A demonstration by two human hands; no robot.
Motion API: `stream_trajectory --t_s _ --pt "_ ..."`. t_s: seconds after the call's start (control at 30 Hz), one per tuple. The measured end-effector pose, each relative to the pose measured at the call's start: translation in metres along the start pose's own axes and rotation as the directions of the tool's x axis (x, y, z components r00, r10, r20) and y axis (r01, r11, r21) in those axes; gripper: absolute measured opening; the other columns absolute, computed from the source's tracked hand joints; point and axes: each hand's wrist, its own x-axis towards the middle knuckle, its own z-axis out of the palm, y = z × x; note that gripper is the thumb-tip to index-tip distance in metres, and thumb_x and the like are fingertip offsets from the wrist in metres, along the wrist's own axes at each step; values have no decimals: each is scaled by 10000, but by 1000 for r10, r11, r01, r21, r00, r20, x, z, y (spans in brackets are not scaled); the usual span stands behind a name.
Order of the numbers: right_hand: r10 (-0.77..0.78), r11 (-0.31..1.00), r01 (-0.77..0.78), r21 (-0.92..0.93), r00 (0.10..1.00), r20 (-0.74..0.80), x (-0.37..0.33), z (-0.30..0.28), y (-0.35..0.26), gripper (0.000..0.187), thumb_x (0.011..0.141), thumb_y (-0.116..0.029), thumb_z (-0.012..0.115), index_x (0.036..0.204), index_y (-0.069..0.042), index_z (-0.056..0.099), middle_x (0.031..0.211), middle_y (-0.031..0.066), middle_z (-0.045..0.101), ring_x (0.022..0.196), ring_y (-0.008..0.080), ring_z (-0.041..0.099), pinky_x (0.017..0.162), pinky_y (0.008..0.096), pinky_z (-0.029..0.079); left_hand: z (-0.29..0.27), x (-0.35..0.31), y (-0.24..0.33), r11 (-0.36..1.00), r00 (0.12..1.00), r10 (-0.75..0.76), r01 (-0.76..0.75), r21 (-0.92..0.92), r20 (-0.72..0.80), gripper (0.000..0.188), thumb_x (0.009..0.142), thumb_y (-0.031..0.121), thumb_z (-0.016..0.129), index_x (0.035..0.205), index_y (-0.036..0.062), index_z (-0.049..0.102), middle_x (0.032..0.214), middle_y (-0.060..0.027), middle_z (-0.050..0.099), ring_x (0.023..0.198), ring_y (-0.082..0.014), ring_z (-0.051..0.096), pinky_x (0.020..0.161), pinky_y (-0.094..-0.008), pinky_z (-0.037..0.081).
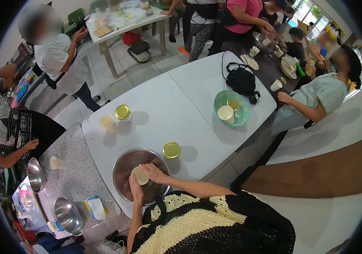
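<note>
A cream paper cup (141, 176) is held between my two hands over the large steel bowl (118, 181). My left hand (136, 189) closes on the cup's near left side. At the cup's right side and rim, my right hand (154, 173) presses with its fingers together. What the cup holds is too small to make out. Just right of the bowl stands a jar with a gold lid (171, 150). Farther off on the left are a second gold-lidded jar (122, 112) and another paper cup (107, 122).
On the white table (189, 122), a green patterned plate (241, 111) bears a cup and a gold lid, beside a black bag (239, 78). A speckled table (79, 161) at left carries steel bowls (68, 216) and a tissue pack (98, 208). People stand around several tables.
</note>
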Motion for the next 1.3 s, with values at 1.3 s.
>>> stream_trajectory --t_s 1.3 --pt "-144 979 137 -154 989 -37 -42 10 10 411 1023 -224 353 1317 36 476 1275 225 556 1190 379 508 1038 457 370 2 -31 -11 998 1000 18 -19 52 10 544 1057 429 297 1143 -44 552 1103 -183 549 1071 -300 512 974 -396 374"
